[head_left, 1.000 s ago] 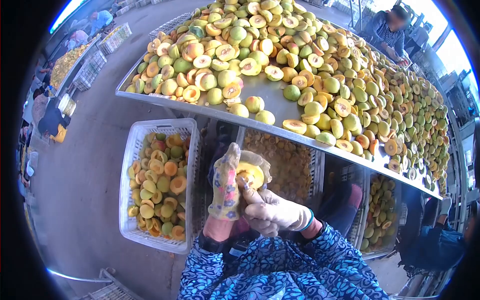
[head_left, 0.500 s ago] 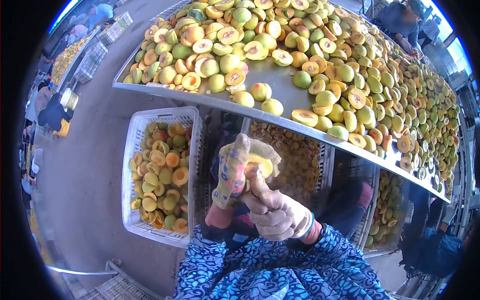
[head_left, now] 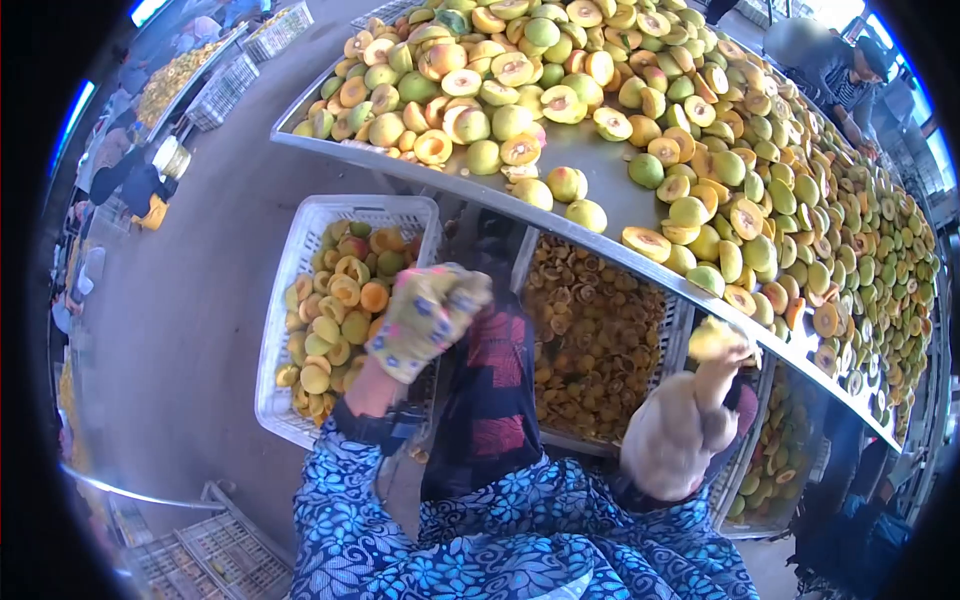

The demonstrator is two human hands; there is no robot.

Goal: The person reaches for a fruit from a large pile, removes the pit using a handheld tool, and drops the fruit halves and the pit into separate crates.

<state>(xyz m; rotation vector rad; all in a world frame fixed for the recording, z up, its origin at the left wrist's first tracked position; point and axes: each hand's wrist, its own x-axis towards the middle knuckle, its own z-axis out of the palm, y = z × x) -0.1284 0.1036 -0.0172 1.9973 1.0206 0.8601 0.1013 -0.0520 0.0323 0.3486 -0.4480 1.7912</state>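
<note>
My left hand (head_left: pixel 428 318), in a flowered work glove, is closed above the right edge of a white plastic crate (head_left: pixel 283 315). What its curled fingers hold, if anything, is hidden. Pitted apricot-like fruit halves (head_left: pixel 340 290) fill the crate. Over to the right, my right hand (head_left: pixel 685 425), in a pale glove and blurred by motion, grips a yellow fruit piece (head_left: pixel 718 340) at its fingertips, just below the metal table's front edge. Between my hands, lower down, stands a crate of brownish fruit scraps (head_left: pixel 595 350).
A metal table (head_left: pixel 600 190) heaped with cut fruit (head_left: pixel 800 200) crosses in front of me. Another crate of fruit (head_left: pixel 775 455) stands at right under its edge. A co-worker (head_left: pixel 850 85) is at the far right; stacked crates (head_left: pixel 215 560) lie at lower left.
My hands have parted: the left moved left toward the white crate, the right moved right with a yellow fruit piece. The fruit half seen in my left hand no longer shows there. The view shifted.
</note>
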